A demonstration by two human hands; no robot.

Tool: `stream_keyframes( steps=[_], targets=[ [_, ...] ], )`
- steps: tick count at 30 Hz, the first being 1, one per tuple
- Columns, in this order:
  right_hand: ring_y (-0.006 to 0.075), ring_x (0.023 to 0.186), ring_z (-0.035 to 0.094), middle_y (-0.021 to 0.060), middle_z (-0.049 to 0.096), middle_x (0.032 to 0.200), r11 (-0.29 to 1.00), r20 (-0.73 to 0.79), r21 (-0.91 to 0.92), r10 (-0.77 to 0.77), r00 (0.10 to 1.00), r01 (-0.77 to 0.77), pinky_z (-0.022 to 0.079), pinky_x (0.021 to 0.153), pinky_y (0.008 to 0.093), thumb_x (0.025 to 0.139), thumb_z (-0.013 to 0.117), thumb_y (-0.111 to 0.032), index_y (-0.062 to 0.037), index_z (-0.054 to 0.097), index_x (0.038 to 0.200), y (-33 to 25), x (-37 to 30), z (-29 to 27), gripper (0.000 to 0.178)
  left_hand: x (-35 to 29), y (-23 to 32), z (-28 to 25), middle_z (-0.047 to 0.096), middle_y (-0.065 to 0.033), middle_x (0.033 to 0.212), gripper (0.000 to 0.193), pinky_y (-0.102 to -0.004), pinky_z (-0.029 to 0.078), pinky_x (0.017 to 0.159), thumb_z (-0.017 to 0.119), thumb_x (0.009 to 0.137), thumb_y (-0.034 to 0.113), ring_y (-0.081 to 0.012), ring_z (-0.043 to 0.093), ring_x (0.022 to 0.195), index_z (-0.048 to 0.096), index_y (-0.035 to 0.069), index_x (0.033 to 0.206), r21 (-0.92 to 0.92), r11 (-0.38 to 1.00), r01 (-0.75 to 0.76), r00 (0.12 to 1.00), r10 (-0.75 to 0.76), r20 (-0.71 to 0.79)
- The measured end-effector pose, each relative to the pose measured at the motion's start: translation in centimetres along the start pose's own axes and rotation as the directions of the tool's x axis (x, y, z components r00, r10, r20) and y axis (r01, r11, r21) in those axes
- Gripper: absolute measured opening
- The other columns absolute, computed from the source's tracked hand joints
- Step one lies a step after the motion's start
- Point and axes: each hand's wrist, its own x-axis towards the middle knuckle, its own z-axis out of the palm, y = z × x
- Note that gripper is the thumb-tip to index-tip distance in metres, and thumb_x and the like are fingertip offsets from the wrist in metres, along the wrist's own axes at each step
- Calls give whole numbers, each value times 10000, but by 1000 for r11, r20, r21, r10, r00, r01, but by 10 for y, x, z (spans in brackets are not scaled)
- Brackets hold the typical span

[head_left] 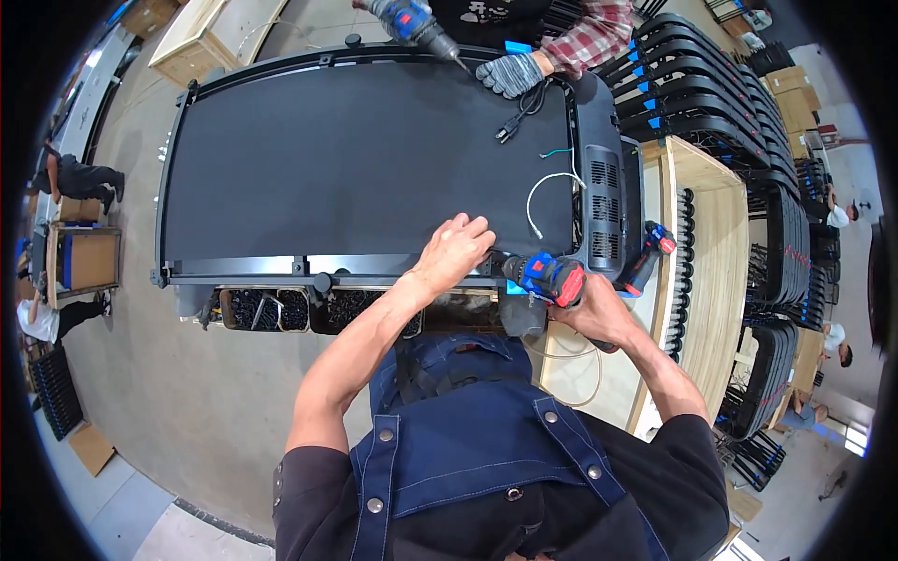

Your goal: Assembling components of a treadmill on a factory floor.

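Note:
A treadmill deck with a black running belt [309, 159] lies in front of me, its vented motor cover [601, 201] at the right end. My right hand [599, 310] is wrapped round a blue and red cordless drill [547, 278], whose nose points left at the near side rail [374, 271]. Just left of that nose, my left hand [456, 251] is closed over the rail with its fingers bent; whatever they hold is hidden. On the belt's right part lie a coiled black power cord [514, 120] and a loose white cable [535, 201].
Across the deck a co-worker's gloved hand [510, 75] rests at the far rail, beside another drill [418, 30]. A third drill [650, 252] stands by a wooden crate [702, 271]. Bins of black screws [265, 309] sit below the near rail. Stacked black frames [692, 93] fill the right.

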Motion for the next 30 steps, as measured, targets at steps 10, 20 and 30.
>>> stream_keyframes(
  steps=[10,20,30],
  targets=[
    [407,770,670,226,680,800,999,65,-29,-31,997,32,529,752,446,725,737,-152,46,655,910,-8,12,-7,283,0,-3,4,551,-74,942,250,-418,530,815,788,752,116,-289,572,916,572,64,866,-2,1000,-3,1000,3,0],
    [438,834,670,233,695,836,989,123,-145,0,992,18,530,758,464,724,742,-143,15,664,990,-24,18,-8,319,0,-4,5,554,-79,919,232,-415,538,805,774,757,108,-293,580,909,565,56,845,-6,1000,-14,1000,14,-23],
    [417,896,692,204,723,862,874,199,-479,17,980,82,549,799,489,704,683,-70,-51,680,1051,-69,48,-15,347,-3,-10,9,546,-80,904,146,-411,518,770,702,802,101,-287,566,883,564,56,821,-44,999,-25,999,23,-42]
  ],
)
